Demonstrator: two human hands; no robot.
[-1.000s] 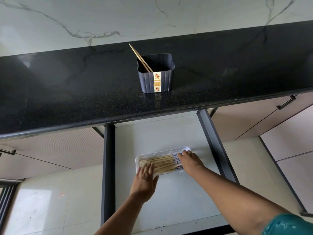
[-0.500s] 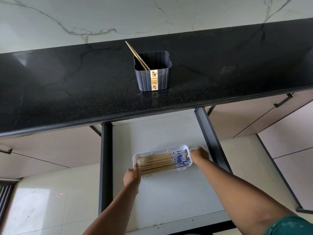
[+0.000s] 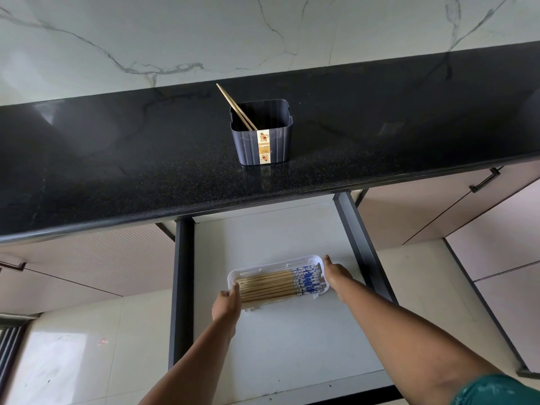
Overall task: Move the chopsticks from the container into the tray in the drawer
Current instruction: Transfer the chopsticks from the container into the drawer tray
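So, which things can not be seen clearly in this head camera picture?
- Lower ends of the two wooden chopsticks: hidden inside the dark ribbed plastic container.
- Left hand fingertips: behind the white plastic tray rim.
- Container label print: too small.
- Drawer front: cut off by the bottom edge.

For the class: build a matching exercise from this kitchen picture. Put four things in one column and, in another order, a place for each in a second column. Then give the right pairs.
Things:
1. container
2. white tray
3. left hand
4. right hand

Places:
A. at the tray's end with the plain wooden tips
B. on the black countertop
C. on the floor of the open drawer
D. at the tray's end with the blue patterned tips

Pairs: 1-B, 2-C, 3-A, 4-D
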